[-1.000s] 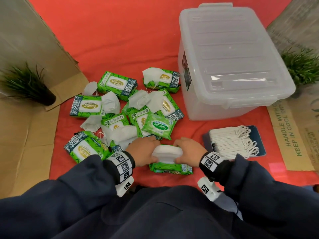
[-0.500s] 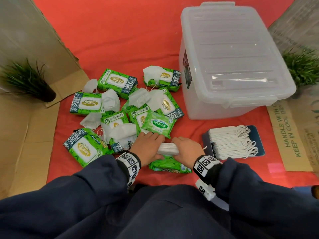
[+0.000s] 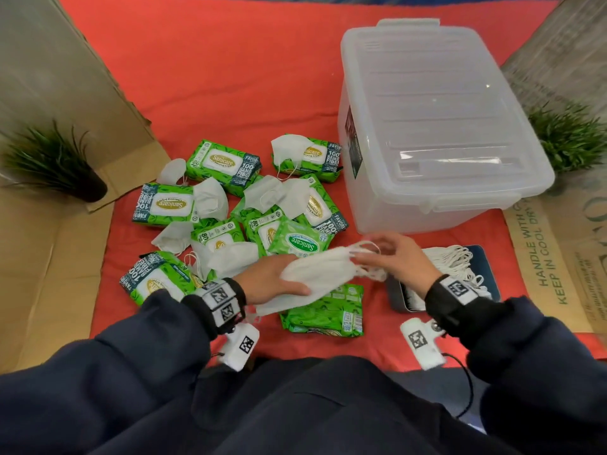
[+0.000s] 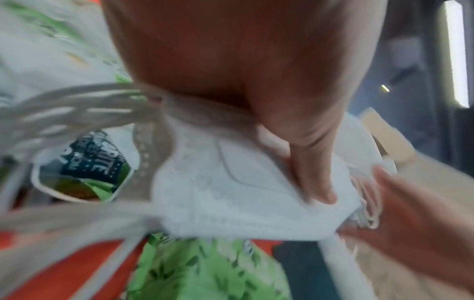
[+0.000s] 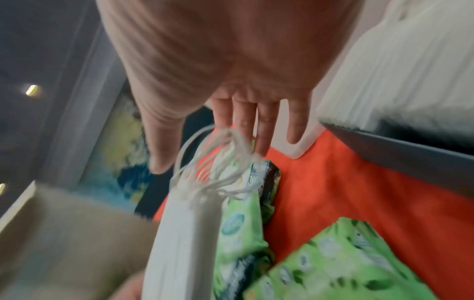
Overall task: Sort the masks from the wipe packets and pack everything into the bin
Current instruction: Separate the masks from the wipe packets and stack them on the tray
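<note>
- At the far left a potted plant (image 3: 54, 162) stands on the cardboard (image 3: 39, 257).
- Green Sanicare wipe packets (image 3: 223, 164) and loose white masks (image 3: 210, 200) lie mixed in a heap on the red cloth (image 3: 230, 77), left of the bin.
- Your left hand (image 3: 267, 284) grasps a small stack of folded masks (image 3: 320, 274), thumb on top, fingers under it; it is held above a face-down wipe packet (image 3: 323, 311).
- Your right hand (image 3: 399, 261) is released, fingers straight, their tips touching the ear loops (image 5: 218, 162) at the stack's right end.
- Behind that hand, a sorted pile of masks (image 3: 455, 259) rests on a dark tray (image 3: 486, 257).
- The clear plastic bin (image 3: 437, 126) stands at the right with its lid on.
</note>
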A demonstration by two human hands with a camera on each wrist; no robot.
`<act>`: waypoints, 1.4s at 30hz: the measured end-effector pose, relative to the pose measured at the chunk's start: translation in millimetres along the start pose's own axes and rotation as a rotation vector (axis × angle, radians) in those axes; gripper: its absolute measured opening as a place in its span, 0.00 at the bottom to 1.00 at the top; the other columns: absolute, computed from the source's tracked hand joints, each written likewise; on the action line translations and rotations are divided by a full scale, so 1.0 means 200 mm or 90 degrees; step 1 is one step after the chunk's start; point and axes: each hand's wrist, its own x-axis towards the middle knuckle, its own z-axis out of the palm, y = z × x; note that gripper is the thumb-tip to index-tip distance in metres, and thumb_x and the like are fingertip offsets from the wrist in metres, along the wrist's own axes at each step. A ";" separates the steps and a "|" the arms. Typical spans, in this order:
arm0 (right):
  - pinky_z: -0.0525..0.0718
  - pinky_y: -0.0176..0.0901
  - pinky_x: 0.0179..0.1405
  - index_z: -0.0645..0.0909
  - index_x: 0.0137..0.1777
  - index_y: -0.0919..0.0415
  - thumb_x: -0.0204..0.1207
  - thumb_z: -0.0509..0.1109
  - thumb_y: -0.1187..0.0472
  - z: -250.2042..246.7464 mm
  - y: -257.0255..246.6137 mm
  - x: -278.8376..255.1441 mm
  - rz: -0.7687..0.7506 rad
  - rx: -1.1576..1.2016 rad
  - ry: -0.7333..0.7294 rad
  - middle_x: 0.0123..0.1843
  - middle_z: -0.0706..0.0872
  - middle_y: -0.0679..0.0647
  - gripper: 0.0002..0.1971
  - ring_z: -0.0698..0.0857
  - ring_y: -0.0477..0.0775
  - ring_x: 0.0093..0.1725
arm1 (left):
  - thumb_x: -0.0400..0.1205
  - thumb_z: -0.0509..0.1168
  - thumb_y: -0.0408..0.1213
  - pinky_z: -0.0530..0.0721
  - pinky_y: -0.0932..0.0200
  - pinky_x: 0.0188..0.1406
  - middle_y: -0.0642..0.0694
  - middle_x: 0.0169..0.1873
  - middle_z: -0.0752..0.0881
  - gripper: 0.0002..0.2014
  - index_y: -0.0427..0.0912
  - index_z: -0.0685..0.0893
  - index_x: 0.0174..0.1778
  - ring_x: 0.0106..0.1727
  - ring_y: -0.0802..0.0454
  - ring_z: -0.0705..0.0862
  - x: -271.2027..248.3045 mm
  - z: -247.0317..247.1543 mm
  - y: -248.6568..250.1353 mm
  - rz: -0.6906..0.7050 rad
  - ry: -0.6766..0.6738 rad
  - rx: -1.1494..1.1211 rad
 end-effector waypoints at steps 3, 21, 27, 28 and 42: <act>0.82 0.53 0.61 0.82 0.70 0.54 0.57 0.88 0.39 0.00 -0.04 -0.02 0.093 0.270 -0.030 0.64 0.92 0.55 0.41 0.88 0.54 0.67 | 0.78 0.78 0.48 0.87 0.58 0.57 0.55 0.53 0.94 0.17 0.49 0.88 0.62 0.53 0.56 0.91 -0.06 -0.08 0.03 -0.057 0.001 -0.257; 0.89 0.54 0.42 0.85 0.64 0.62 0.71 0.83 0.61 0.50 -0.40 0.13 0.245 0.726 0.087 0.49 0.90 0.58 0.22 0.92 0.56 0.46 | 0.58 0.86 0.54 0.89 0.44 0.60 0.49 0.63 0.85 0.43 0.60 0.69 0.64 0.56 0.44 0.91 -0.17 -0.01 0.13 -0.024 0.168 -0.430; 0.90 0.68 0.51 0.71 0.76 0.52 0.66 0.88 0.60 0.55 -0.41 0.17 0.240 0.729 0.196 0.59 0.89 0.64 0.40 0.93 0.63 0.52 | 0.64 0.82 0.59 0.85 0.36 0.59 0.53 0.53 0.83 0.28 0.59 0.73 0.49 0.54 0.44 0.87 -0.14 0.03 0.10 -0.004 0.141 -0.240; 0.90 0.68 0.50 0.69 0.76 0.50 0.66 0.88 0.60 0.56 -0.41 0.17 0.238 0.738 0.210 0.60 0.89 0.64 0.42 0.93 0.64 0.54 | 0.65 0.82 0.59 0.84 0.37 0.58 0.53 0.53 0.83 0.27 0.58 0.73 0.49 0.53 0.47 0.86 -0.14 0.03 0.10 -0.002 0.142 -0.236; 0.84 0.62 0.60 0.85 0.55 0.51 0.77 0.80 0.59 0.55 -0.41 0.19 0.178 0.679 0.070 0.62 0.89 0.56 0.10 0.90 0.62 0.58 | 0.66 0.82 0.51 0.83 0.37 0.56 0.46 0.53 0.84 0.25 0.52 0.74 0.48 0.46 0.55 0.80 -0.13 0.02 0.10 -0.013 0.108 -0.293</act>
